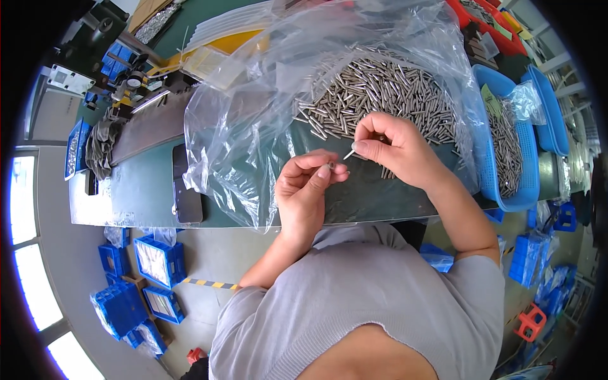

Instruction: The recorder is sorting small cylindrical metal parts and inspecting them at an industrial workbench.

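Between the thumb and fingers of my right hand (400, 151) is a thin metal pin (348, 154), its free end pointing down and left. My left hand (305, 193) is closed in a pinch just left of it, around a small metal part (330, 166) of which only the end shows. The two hands are close together but apart, above the near side of a large heap of metal pins (380, 88). The heap lies on a spread clear plastic bag (234, 145). A few loose pins lie under my right hand.
On the right stands a blue basket (531, 171) of metal pins, with another blue basket (550, 120) beside it. A red bin (500, 38) is at the far right. Left on the green table (145, 190) lies a dark phone-like object (187, 190), near a measuring fixture (133, 81). Blue crates (158, 259) stand on the floor.
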Demonstrator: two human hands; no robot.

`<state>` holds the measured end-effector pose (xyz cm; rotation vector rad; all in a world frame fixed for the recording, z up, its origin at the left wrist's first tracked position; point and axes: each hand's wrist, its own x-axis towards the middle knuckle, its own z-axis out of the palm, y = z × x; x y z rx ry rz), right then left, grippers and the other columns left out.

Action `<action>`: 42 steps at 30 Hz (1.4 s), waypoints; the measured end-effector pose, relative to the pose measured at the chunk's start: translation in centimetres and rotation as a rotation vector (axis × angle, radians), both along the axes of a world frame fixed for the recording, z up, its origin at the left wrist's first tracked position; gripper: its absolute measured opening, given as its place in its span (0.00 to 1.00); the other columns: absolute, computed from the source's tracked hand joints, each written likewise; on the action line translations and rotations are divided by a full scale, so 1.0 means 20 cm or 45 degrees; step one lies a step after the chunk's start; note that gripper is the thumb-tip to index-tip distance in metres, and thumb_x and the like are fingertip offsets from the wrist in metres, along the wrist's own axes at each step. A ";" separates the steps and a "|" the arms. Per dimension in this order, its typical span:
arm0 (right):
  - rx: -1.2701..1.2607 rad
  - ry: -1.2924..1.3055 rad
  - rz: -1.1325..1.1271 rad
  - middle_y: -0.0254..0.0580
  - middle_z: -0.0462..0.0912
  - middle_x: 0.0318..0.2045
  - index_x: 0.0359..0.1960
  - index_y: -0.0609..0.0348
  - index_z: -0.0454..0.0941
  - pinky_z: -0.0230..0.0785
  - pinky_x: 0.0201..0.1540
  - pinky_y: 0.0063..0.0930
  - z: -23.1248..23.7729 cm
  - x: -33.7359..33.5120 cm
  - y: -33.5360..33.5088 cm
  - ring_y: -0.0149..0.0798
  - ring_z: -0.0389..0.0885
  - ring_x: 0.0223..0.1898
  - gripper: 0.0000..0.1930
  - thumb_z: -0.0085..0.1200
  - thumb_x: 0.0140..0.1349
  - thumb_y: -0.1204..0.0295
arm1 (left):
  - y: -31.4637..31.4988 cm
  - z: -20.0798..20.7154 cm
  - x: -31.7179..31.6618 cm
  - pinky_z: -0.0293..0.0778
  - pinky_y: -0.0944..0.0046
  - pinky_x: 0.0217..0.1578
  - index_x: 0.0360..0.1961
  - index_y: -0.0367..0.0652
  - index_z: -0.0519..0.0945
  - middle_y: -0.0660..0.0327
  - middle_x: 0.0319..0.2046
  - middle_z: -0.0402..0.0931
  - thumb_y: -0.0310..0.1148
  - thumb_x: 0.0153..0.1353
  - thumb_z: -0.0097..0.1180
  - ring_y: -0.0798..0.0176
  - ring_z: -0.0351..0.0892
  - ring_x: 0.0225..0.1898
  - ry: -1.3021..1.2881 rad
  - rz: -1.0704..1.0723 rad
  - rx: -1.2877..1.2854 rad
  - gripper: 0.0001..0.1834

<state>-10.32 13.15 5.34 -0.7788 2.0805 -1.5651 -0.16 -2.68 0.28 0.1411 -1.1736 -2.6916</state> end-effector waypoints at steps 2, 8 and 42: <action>-0.152 -0.150 0.026 0.25 0.71 0.24 0.31 0.60 0.72 0.61 0.29 0.14 0.01 0.02 -0.01 0.19 0.67 0.26 0.06 0.55 0.60 0.73 | 0.00 0.00 0.00 0.78 0.60 0.43 0.40 0.33 0.74 0.51 0.42 0.75 0.18 0.61 0.49 0.60 0.79 0.39 0.014 -0.003 0.005 0.07; -0.126 -0.001 -0.054 0.28 0.72 0.23 0.29 0.61 0.73 0.62 0.28 0.16 0.01 0.08 -0.06 0.20 0.68 0.25 0.05 0.57 0.57 0.76 | 0.00 0.00 0.00 0.78 0.60 0.43 0.40 0.33 0.73 0.52 0.41 0.75 0.18 0.61 0.49 0.60 0.80 0.37 -0.003 0.014 0.022 0.07; -0.161 0.123 -0.039 0.31 0.75 0.25 0.30 0.63 0.77 0.65 0.29 0.18 -0.07 0.10 -0.05 0.22 0.72 0.27 0.04 0.58 0.55 0.77 | 0.02 0.01 0.00 0.79 0.63 0.35 0.38 0.32 0.73 0.53 0.31 0.78 0.21 0.62 0.49 0.62 0.80 0.31 -0.041 -0.022 -0.117 0.05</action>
